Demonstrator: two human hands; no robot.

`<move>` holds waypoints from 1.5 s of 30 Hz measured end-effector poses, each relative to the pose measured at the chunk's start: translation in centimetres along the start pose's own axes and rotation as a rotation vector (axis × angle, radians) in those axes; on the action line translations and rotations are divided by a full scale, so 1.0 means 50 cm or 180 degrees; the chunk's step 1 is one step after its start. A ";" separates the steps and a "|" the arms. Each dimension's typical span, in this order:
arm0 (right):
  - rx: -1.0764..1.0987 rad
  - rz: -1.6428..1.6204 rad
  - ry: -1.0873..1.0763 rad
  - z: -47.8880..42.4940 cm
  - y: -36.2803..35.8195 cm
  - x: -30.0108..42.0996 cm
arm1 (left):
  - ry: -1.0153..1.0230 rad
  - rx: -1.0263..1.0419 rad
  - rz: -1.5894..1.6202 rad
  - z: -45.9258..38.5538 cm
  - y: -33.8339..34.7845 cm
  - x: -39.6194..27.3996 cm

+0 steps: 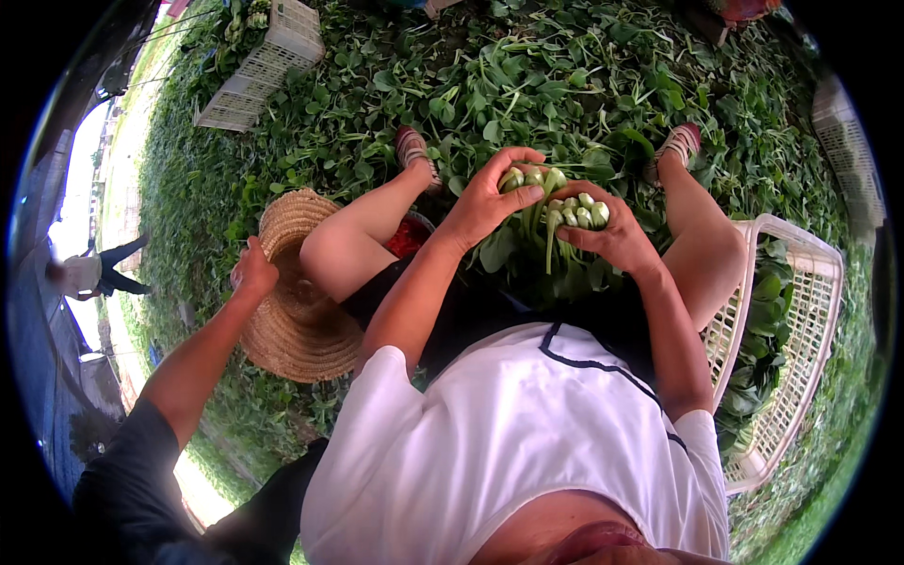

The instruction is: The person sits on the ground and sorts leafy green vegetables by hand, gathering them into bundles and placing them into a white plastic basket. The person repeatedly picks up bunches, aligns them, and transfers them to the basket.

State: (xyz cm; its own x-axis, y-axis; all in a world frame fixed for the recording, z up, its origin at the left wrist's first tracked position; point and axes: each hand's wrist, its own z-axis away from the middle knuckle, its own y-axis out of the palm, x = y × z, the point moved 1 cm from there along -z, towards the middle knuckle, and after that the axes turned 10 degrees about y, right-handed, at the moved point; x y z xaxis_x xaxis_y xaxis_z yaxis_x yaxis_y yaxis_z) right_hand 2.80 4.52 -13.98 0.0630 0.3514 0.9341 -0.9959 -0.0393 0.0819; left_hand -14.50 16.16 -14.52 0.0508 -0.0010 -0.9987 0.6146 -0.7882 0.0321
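Between my knees, my left hand (487,198) grips a few leafy green vegetables (533,178), their pale cut bases pointing up toward me and the thumb lying across them. Close beside it on the right, my right hand (611,236) is wrapped around a bunch of the same greens (578,212), with several pale stem ends packed together. One thin stalk dangles below that bunch. The leaves of both handfuls hang downward, partly hidden by my hands. The two hands are almost touching.
Loose leaves (522,85) cover the ground. A white plastic crate (759,226) of greens stands by my right knee; another crate (272,56) is at upper left. Another person's hand (254,272) holds a straw hat (304,318) by my left knee. A person (92,272) is farther left.
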 end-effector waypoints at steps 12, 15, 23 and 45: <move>-0.0335 -0.0201 -0.0862 0.022 0.024 0.028 | 0.0991 -0.0110 -0.1020 0.007 -0.003 -0.091; -0.1452 0.0050 -0.1101 0.044 0.027 0.079 | 0.1688 -0.0377 -0.1748 0.003 0.023 -0.124; -0.2823 0.1343 -0.1643 0.169 -0.073 0.207 | 0.1844 -0.0200 0.1566 -0.132 0.259 -0.164; -0.2139 0.2425 0.0412 0.271 -0.183 0.104 | 0.1005 0.0588 0.0039 -0.080 0.358 -0.010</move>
State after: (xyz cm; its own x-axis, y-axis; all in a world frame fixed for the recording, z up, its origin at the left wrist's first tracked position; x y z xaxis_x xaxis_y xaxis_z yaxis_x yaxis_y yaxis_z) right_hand 13.11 -5.97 -5.17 -0.5698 0.5521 0.6088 -0.6018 0.2242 -0.7666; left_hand -0.41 4.52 -13.29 0.3155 0.1562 -0.9360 0.4614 -0.8872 0.0075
